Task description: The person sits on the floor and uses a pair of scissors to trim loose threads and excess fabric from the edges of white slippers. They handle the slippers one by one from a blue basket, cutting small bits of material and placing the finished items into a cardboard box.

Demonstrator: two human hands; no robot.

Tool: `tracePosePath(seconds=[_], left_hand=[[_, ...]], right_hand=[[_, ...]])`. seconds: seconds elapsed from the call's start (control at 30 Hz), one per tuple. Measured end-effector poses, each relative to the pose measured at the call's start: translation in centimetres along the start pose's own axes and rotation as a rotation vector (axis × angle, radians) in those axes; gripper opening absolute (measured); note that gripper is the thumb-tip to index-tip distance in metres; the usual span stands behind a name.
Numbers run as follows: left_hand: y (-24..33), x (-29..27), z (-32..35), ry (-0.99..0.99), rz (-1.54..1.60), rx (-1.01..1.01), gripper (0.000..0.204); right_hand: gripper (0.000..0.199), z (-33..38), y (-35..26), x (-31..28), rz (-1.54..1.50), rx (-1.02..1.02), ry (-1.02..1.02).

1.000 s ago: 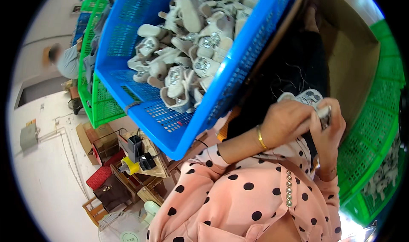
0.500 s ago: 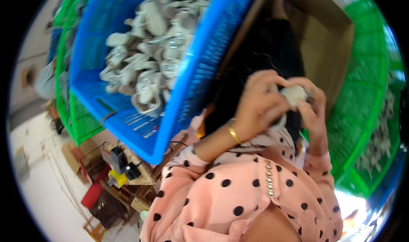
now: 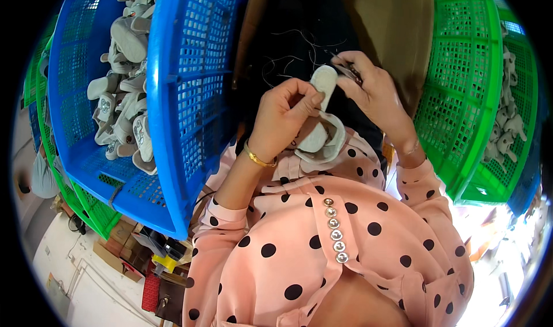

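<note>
My left hand point(image 3: 282, 114) pinches a small off-white fabric shoe point(image 3: 324, 80), its rounded flap pointing away from me and its open loop hanging near my lap. My right hand point(image 3: 377, 94) is closed around small metal thread snips point(image 3: 349, 72), held just right of the flap; whether the blades touch it I cannot tell. Loose pale threads point(image 3: 294, 56) lie on the dark cloth over my legs, beyond the hands.
To the left stands a blue plastic basket point(image 3: 193, 85) heaped with similar small shoes point(image 3: 128, 39). A green basket point(image 3: 458, 91) rises on the right, with more pale pieces point(image 3: 506, 117) in a basket beyond it. A brown cardboard surface point(image 3: 397, 33) lies between.
The view has turned, shifting the blue basket leftward. My hands, together around the pale piece before, are now apart; the shoe's flap and the snips show plainly.
</note>
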State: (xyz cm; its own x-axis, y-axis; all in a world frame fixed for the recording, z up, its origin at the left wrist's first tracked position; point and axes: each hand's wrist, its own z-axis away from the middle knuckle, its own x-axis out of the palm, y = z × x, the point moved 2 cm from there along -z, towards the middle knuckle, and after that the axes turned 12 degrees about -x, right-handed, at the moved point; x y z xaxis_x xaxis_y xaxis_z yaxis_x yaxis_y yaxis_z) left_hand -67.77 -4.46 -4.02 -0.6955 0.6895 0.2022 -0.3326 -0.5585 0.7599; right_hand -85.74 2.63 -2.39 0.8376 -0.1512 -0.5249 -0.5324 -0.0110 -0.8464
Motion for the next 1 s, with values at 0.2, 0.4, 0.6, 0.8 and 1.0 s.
tracePosePath(seconds=[0.2,0.4,0.6,0.8,1.0], left_hand=[[0.0,-0.6,-1.3,-0.058,0.111,-0.101,0.013],[0.0,-0.9,-1.5,-0.094,0.195,-0.128,0.014],[-0.4,-1.8,-1.1,-0.097,0.236,-0.143,0.014],[-0.8,-2.2,-1.2,-0.107,0.33,-0.157,0.015],[-1.0,-2.6,-1.3,-0.151,0.421,-0.187,0.014]], right_hand=[[0.044,1.6,-0.8,-2.1,0.492,-0.065,-0.135],[0.042,0.9,-2.1,-1.2,0.679,-0.073,-0.22],[0.038,0.3,-1.9,-0.9,0.825,-0.15,-0.312],[0.039,0.0,-1.8,-0.3,0.768,-0.264,-0.298],[0.042,0.3,-0.9,0.7,0.789,-0.349,-0.215]])
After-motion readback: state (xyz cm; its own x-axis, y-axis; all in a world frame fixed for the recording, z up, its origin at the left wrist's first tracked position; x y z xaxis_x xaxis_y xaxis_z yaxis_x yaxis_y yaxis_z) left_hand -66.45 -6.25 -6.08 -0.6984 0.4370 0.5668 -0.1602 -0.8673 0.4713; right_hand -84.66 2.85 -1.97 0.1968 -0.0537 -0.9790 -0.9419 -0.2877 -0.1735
